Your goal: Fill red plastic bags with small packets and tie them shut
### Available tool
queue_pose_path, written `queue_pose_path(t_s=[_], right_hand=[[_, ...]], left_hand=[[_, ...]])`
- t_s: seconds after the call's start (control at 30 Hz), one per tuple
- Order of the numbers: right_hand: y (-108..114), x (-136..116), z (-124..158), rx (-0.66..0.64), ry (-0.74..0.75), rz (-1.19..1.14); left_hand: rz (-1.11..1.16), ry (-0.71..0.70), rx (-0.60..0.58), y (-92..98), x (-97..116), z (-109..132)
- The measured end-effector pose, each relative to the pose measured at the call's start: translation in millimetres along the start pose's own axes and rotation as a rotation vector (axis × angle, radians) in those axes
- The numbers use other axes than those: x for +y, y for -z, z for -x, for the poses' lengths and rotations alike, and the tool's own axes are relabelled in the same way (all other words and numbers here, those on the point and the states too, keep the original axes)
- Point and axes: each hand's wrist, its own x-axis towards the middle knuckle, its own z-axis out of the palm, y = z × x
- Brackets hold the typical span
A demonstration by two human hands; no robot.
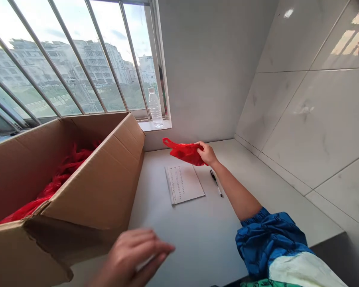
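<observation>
My right hand (206, 152) is closed on one end of a red plastic bag (184, 152), holding it in the air over the far part of the white table. A loop-shaped handle sticks out from the bag's left end. Below the bag lies a notebook (185, 184) with rows of small marks on its page. Beside it is a black-capped pen (216, 183), just left of my forearm. My left hand (137, 255), slightly blurred, is low in front by the cardboard box (98, 187). Its fingers are loosely stretched to the right, and nothing shows in them.
The large open box on the left contains a heap of red plastic bags (60, 175). A clear bottle (155, 107) stands on the sill of a barred window (74, 59). Tiled wall (326, 111) borders the white table (179, 243) on the right.
</observation>
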Motion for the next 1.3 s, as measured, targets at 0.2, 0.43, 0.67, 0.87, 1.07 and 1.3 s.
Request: queue_pose_path(t_s=[0.2,0.43,0.67,0.87,1.07,1.3], right_hand=[[10,-8,73,-0.263,0.246,0.013],[26,-14,121,0.089,0.214,0.152],[-9,-19,119,-0.025,0.118,0.223],[-18,-8,127,-0.051,0.067,0.143],[-23,-5,130,-0.085,0.117,0.214],[-17,-4,129,-0.071,0.184,0.26]], left_hand=[[0.169,0.168,0.204,-40.0,-36,-53],[0.001,0.287,0.625,-45.0,-67,-92],[-0.195,0.519,0.211,-71.9,-111,-142],[-0.251,0.528,0.007,-93.9,-124,-125],[-0.283,0.492,0.076,-98.0,-118,-120],[-0.2,0.458,0.158,-94.3,-120,-118]])
